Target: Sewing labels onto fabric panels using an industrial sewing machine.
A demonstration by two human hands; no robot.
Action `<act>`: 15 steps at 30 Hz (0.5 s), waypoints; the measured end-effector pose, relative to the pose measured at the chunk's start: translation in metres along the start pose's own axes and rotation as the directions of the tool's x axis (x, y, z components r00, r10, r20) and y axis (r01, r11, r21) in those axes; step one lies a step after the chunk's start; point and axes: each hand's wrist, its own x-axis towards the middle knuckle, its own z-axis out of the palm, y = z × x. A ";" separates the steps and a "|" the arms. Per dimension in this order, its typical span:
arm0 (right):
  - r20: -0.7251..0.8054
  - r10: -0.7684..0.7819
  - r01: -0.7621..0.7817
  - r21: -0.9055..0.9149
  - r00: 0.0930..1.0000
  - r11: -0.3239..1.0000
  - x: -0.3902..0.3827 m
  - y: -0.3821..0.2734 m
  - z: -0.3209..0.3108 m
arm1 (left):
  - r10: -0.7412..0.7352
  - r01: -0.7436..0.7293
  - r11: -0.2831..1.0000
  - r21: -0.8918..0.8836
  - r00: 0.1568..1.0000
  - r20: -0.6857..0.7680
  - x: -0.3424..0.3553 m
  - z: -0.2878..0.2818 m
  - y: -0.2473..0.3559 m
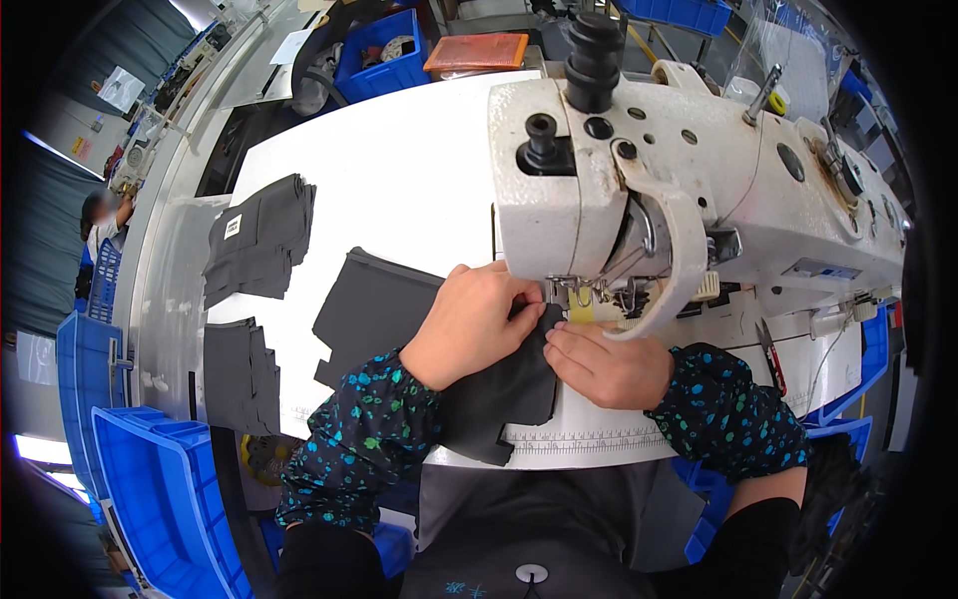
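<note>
As the left hand [477, 319] pinches notched gray fabric [381, 299] by a boxy sewing machine [544, 225], the right hand [616, 369] curls, grip unclear.

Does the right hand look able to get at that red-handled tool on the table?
Probably yes: the red-handled tool lies uncovered on the white table, just past the patterned right sleeve, and nothing seems to block it. The right hand, now on the dark fabric, would first have to leave it.
</note>
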 end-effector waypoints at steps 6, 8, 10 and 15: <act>-0.012 -0.005 0.004 -0.039 1.000 0.999 -0.002 0.004 0.000 | -0.014 0.014 1.000 -0.002 1.000 -0.010 0.006 -0.003 0.005; 0.003 0.001 -0.001 -0.037 1.000 0.999 -0.002 0.006 0.000 | -0.016 0.016 1.000 0.013 1.000 -0.004 0.008 -0.004 0.009; 0.001 0.008 -0.008 -0.031 1.000 0.999 -0.002 0.009 0.001 | -0.102 0.102 0.994 -0.046 0.995 -0.002 0.008 -0.005 0.011; 0.059 0.084 -0.088 0.074 0.995 0.993 -0.002 0.015 0.000 | -0.067 0.065 0.996 -0.062 0.997 -0.036 0.013 -0.001 0.005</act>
